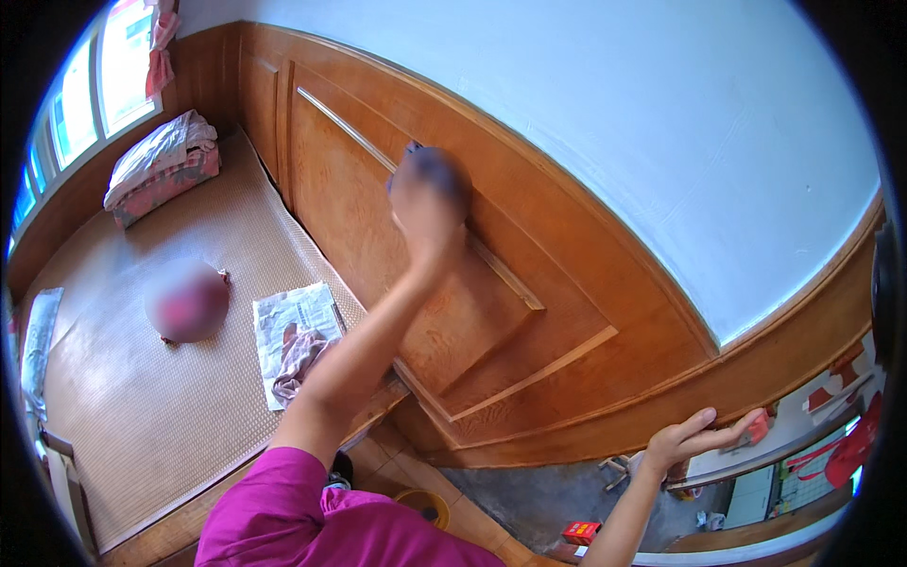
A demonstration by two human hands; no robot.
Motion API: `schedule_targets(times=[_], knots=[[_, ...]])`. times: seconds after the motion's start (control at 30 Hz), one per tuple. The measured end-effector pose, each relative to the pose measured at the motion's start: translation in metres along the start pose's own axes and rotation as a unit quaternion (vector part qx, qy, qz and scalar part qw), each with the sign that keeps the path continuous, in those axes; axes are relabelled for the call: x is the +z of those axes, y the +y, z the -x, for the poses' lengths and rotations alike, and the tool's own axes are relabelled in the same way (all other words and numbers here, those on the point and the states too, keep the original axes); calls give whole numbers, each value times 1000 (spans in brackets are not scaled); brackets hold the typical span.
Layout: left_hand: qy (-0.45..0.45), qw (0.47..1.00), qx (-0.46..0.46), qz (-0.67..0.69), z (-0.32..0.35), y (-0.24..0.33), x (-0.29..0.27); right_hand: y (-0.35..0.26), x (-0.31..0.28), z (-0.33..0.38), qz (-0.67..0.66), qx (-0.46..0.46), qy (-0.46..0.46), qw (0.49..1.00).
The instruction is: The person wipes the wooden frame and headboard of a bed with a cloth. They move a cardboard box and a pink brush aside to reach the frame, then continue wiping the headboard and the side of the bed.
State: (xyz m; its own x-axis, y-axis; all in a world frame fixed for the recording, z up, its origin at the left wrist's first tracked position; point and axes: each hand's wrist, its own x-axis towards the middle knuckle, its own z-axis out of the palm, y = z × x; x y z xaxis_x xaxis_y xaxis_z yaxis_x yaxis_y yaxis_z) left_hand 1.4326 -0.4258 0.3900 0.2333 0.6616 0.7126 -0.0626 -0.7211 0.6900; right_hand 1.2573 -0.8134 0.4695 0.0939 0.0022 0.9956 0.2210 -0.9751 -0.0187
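My left hand [427, 203] reaches up to the brown wooden wall panel [354, 198]. It presses a dark bluish cloth [413, 147] on the panel, beside a raised trim strip; a round blur covers most of the cloth and the fingers. Away to the right, my right hand [682, 440] is held palm up with its fingers stretched out, beside the lower wooden edge [605, 439], and nothing lies in it. Whether it touches the wood I cannot tell. Below my left forearm, a crumpled greyish-pink cloth [300, 363] rests on a spread newspaper [274, 321].
A woven mat [179, 416] covers the bed platform on the left. Folded bedding [162, 163] sits at its far end under the windows, with a blurred pink object [186, 300] mid-mat. A yellow bucket [425, 507] and a red box [580, 532] stand on the floor.
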Motion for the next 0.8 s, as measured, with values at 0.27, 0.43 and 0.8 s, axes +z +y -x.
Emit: schedule_targets(times=[0.27, 0.43, 0.8], knots=[[-132, 953, 176, 208, 149, 119, -91, -15, 7, 3, -67, 44, -1, 997], [-133, 881, 146, 429, 103, 101, -99, -2, 2, 2, -40, 42, -10, 998], [-78, 993, 42, 83, 91, 93, -66, -10, -1, 1, -31, 16, 17, 999]])
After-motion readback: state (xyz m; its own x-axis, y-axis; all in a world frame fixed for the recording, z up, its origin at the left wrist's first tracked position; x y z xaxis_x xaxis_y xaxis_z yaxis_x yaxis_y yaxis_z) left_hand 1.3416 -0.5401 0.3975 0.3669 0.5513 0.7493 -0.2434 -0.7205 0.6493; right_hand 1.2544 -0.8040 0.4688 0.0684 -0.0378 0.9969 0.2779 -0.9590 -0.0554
